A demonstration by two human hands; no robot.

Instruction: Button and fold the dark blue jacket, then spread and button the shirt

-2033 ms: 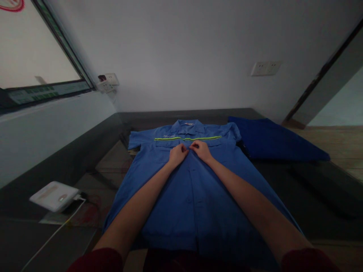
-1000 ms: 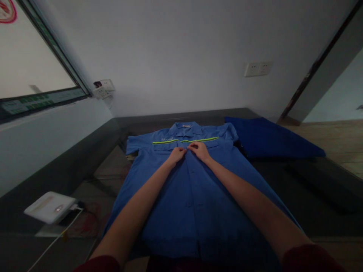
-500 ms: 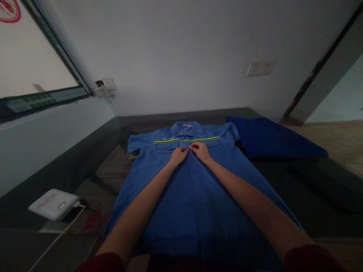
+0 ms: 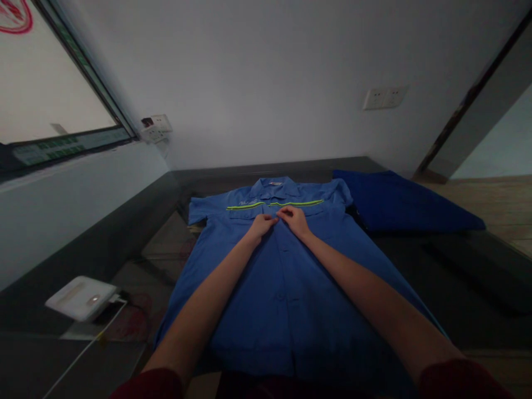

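A blue short-sleeved work shirt (image 4: 257, 299) lies flat, front side up, its collar toward the wall and yellow-green stripes across the chest. At the front opening, just below the stripes, my left hand (image 4: 262, 225) pinches one edge of the shirt. My right hand (image 4: 294, 219) pinches the cloth right beside it, and the fingertips of both hands nearly meet. Whatever small part sits between the fingers, perhaps a button, is too small to make out. Lower down, buttons and buttonholes show along the placket.
The shirt lies on a dark table (image 4: 415, 288). A folded darker blue cloth (image 4: 407, 202) is at the right. To the left sits a white box-shaped device (image 4: 83, 299) with a white cable (image 4: 85, 349). Wall sockets (image 4: 385, 98) are on the wall behind.
Both hands stay at the same spot on the shirt front, with only slight finger movement. The whole view has shifted very slightly.
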